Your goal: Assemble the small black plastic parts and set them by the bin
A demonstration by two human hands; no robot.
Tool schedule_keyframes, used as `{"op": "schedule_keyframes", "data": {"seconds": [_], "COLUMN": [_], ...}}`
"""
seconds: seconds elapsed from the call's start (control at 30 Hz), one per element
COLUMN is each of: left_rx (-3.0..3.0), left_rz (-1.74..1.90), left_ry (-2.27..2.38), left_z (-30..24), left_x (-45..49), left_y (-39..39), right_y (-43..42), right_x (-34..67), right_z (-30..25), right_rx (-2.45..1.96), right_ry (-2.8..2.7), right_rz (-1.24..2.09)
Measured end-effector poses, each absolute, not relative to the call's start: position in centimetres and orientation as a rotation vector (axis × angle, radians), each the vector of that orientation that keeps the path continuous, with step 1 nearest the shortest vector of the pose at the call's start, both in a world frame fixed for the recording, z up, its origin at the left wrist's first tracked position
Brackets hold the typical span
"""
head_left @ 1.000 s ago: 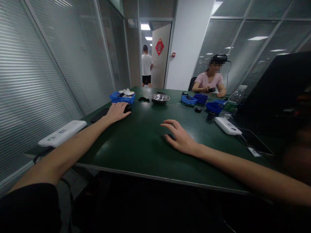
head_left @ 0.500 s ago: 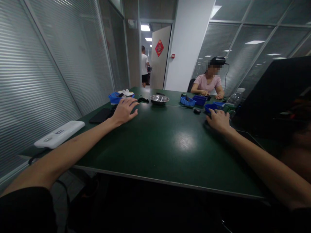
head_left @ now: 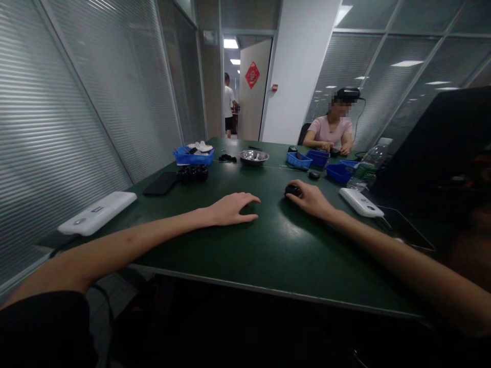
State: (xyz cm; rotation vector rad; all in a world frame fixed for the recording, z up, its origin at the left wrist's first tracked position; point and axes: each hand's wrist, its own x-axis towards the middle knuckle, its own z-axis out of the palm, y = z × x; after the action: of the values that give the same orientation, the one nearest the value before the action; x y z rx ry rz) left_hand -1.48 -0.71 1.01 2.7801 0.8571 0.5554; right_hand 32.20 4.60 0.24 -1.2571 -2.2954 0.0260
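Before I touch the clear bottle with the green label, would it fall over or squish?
The bottle might tip if pushed up high, because it is tall and narrow. It would probably squish a little in a tight grip, since its see-through sides look like plastic. Knocked down, it could roll, because its body looks rounded.

The head view looks forward and down from above the tabletop's [head_left: 245, 255] near edge, with the left hand [head_left: 232, 208] and right hand [head_left: 313, 199] around mid-frame. It faces an open door [head_left: 253, 105] well beyond; the dark, blurred right edge is hard to read.
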Motion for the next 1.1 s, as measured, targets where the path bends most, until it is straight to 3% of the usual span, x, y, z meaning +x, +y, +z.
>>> {"op": "schedule_keyframes", "data": {"seconds": [0.3, 0.5, 1.1], "left_rx": [2.445, 2.334, 2.389], "left_rz": [0.533, 0.678, 0.598], "left_ry": [0.532, 0.535, 0.597], "left_z": [1.3, 1.1, 0.9], "left_x": [-0.8, -1.0, -1.1], "left_y": [-2.0, -1.3, -0.5], "right_y": [-6.3, -6.1, -5.8], "right_x": [22.7, 22.9, 23.2], "right_z": [0.5, 0.6, 0.7], "right_rx": [-0.611, -0.663, -0.66], "right_ry": [-2.461, -2.376, -2.4], "right_rz": [0.352, 0.264, 0.277]}}
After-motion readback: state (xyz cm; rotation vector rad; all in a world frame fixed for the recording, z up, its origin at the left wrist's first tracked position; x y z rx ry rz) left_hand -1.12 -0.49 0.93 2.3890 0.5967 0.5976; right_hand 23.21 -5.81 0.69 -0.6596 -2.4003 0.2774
